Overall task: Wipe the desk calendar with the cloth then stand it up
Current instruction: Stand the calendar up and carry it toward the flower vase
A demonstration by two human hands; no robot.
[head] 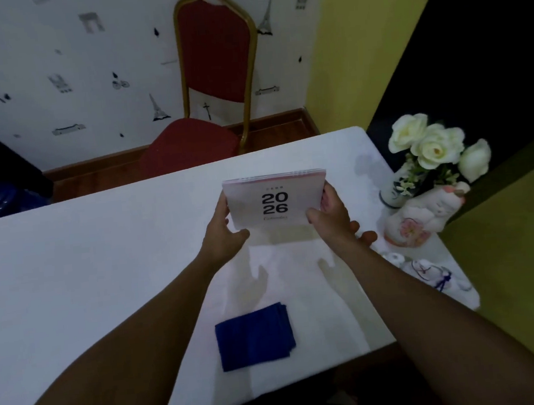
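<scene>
The desk calendar (275,201) is a white, pink-edged pad with "2026" printed on its cover, facing me. It is held above the white table (70,270), tilted upright. My left hand (224,229) grips its left edge and my right hand (334,217) grips its lower right corner. A folded dark blue cloth (255,335) lies flat on the table nearer to me, between my forearms and untouched.
A vase of white roses (433,150) and a white ceramic figure with pink flowers (420,217) stand at the table's right edge, with small white trinkets (429,273) beside them. A red chair with a gold frame (214,76) stands behind the table's far edge.
</scene>
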